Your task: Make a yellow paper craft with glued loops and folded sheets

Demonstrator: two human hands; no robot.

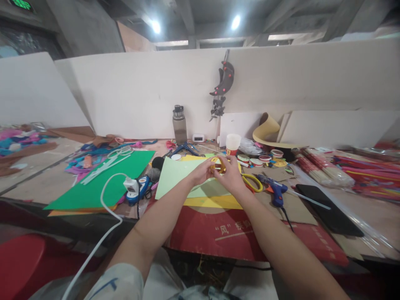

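Both forearms stretched out, left hand (202, 171) and right hand (230, 175) pinching a yellow ring (219, 164) over pale green paper (175, 175). Could easily crush it squeezing harder, or snag on scissors (252, 182) or glue gun (275, 189) close by.

A yellow ring (219, 164) is largely covered by the fingers (208, 166) of both hands, so its exact kind cannot be told. The yellow-handled scissors (253, 182) are partly hidden behind the right hand (231, 175). The red sheet's (225, 233) printed characters are cut short by the right forearm.
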